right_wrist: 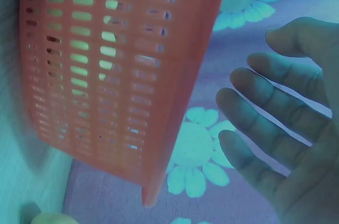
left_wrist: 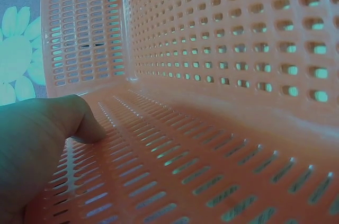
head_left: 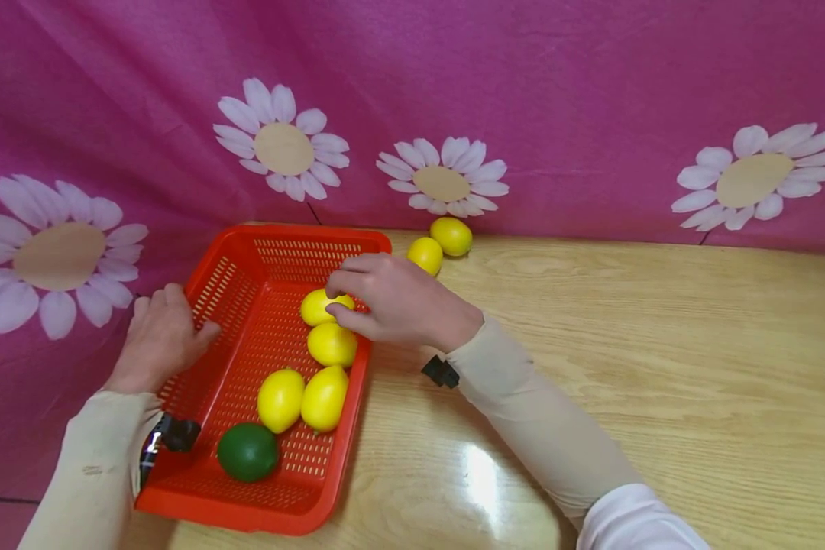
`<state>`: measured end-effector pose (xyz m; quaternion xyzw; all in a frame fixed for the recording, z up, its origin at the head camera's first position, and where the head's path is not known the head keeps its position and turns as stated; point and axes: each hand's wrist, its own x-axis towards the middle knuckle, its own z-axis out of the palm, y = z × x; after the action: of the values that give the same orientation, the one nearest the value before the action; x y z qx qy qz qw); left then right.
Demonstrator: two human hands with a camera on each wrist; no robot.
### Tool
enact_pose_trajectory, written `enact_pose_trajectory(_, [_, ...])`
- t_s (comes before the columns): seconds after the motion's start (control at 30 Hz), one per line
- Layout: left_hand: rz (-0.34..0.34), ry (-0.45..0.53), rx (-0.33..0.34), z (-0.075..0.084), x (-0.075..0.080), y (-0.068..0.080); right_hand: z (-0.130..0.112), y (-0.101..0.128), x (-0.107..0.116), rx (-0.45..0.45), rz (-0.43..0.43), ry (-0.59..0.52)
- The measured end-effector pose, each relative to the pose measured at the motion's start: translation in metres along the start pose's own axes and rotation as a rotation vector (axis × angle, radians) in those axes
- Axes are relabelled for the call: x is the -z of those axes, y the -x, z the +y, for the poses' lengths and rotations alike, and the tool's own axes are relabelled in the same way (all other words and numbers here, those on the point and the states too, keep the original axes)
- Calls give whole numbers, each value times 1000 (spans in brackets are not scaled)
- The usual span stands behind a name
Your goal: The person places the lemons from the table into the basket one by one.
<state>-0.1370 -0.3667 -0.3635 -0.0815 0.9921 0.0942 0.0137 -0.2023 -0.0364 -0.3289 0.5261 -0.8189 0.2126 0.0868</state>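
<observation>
A red plastic basket (head_left: 247, 351) with slotted sides stands on the left of the table. My left hand (head_left: 161, 336) grips its left rim, thumb inside and fingers over the outer side; the left wrist view shows the thumb (left_wrist: 85, 121) against the slotted wall. Over the right rim reaches my right hand (head_left: 392, 298), its fingers loosely bent and apart, with nothing in them in the right wrist view. It partly covers the farthest yellow lemon (head_left: 314, 307) in the basket. Several lemons lie along the basket's right side, and a dark green fruit (head_left: 247, 452) sits at the near end.
Two more lemons, one nearer (head_left: 425, 255) and one farther (head_left: 451, 236), lie on the wooden table (head_left: 632, 367) just beyond the basket's far right corner. A pink cloth (head_left: 557, 92) with white daisies hangs behind the table and along its left.
</observation>
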Motion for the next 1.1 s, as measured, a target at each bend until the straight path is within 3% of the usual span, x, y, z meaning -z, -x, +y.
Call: enact_pose_trajectory(1.1, [23,-15,-31,-3,-2,-1,46,18,25,-202,134,-63])
